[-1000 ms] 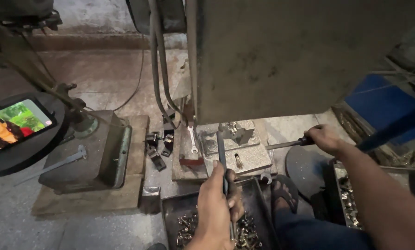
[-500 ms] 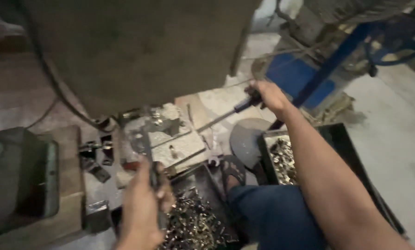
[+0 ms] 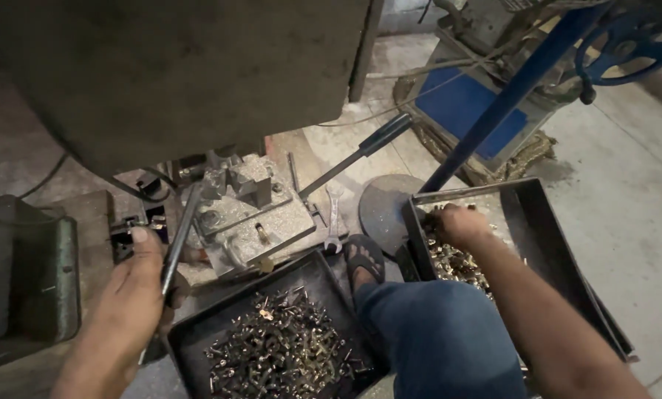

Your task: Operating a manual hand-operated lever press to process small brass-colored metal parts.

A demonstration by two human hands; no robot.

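My left hand [image 3: 135, 288] grips a long metal lever [image 3: 179, 236] that runs up to the machine's grey fixture plate [image 3: 261, 214]. A small brass part [image 3: 261, 233] lies on that plate. My right hand [image 3: 456, 225] reaches into a dark metal tray [image 3: 538, 222] on the right, fingers curled down among small brass parts [image 3: 456, 262]; what it holds is hidden. A black-handled lever [image 3: 360, 151] sticks out of the fixture, free of any hand. In front of me sits another dark tray [image 3: 198, 332] heaped with small metal parts [image 3: 279, 347].
A large grey machine body [image 3: 176, 74] hangs over the fixture. An open-end wrench [image 3: 334, 218] lies on the wooden base. My sandalled foot [image 3: 364, 258] and blue-trousered knee [image 3: 434, 332] sit between the trays. A blue frame with a hand wheel [image 3: 626, 44] stands at the right.
My right hand has let go of the black-handled lever and dropped into the right tray. The view has swung to the right. My left hand stays on its lever.
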